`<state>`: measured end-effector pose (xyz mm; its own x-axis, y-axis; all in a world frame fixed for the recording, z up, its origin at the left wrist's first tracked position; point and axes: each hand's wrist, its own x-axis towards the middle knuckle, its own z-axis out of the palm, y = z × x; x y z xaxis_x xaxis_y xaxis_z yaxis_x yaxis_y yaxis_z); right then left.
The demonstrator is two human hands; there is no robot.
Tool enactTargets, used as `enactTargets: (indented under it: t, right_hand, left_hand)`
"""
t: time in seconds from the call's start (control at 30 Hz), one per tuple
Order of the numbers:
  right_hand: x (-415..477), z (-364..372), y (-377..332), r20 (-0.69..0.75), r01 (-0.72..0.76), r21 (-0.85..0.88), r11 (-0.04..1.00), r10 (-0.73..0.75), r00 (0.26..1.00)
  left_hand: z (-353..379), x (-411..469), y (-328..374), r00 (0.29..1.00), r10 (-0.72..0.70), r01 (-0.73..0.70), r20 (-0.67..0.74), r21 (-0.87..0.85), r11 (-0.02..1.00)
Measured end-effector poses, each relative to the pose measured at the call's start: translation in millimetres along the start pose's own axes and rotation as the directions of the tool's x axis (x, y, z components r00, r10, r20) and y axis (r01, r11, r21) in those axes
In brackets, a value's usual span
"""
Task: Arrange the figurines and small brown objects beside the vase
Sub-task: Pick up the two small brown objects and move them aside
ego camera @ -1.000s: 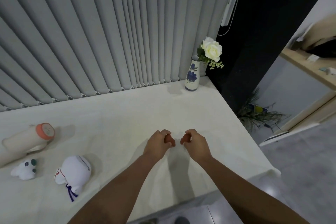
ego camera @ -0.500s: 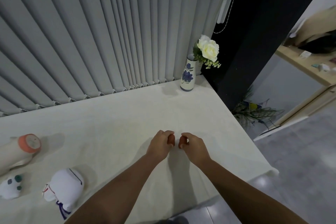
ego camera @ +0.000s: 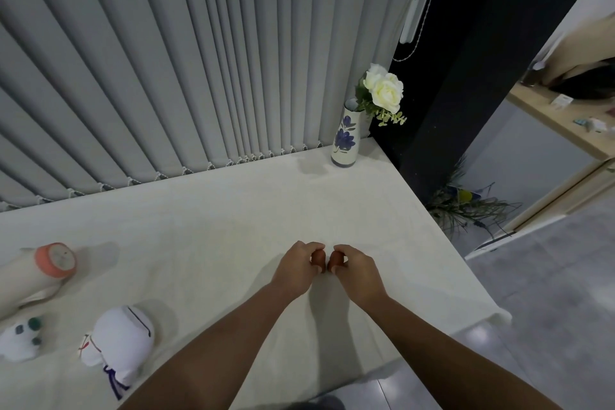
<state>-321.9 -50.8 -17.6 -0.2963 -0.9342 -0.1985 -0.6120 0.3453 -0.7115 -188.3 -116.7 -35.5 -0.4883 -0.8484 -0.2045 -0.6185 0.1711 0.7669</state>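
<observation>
— Talk me through it, what have you got?

— Both hands are down low over the white table (ego camera: 233, 210), side by side near its front edge. My left hand (ego camera: 296, 268) is curled around one small brown object (ego camera: 318, 258), fingers closed on it from above. My right hand (ego camera: 357, 271) is doing the same with the other brown object (ego camera: 334, 261). The two brown pieces sit just beside each other between my knuckles, nearly touching; whether they rest on the tabletop I can't tell.

— And the vase?

— The vase (ego camera: 345, 138) stands upright in the far right corner of the table, white with a blue flower painted on it, white roses (ego camera: 384, 90) leaning out to the right. It's well apart from my hands, right against the grey blinds (ego camera: 166, 60).

— The figurines?

— All over on the left. A white round figurine (ego camera: 121, 341) lies near the front edge, with a smaller white figurine (ego camera: 20, 339) with dark green spots to its left. Behind them lies a cream figurine with an orange-rimmed end (ego camera: 55, 260), tipped on its side.
</observation>
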Motion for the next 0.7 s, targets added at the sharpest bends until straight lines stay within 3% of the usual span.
enactTargets:
  t: [0.7]
  right_hand:
    - [-0.2, -9.7, 0.7, 0.108, 0.091, -0.124, 0.988, -0.078, 0.991]
  left_hand:
    - [-4.6, -15.2, 3.0, 0.999, -0.003, 0.007, -0.054, 0.077, 0.997]
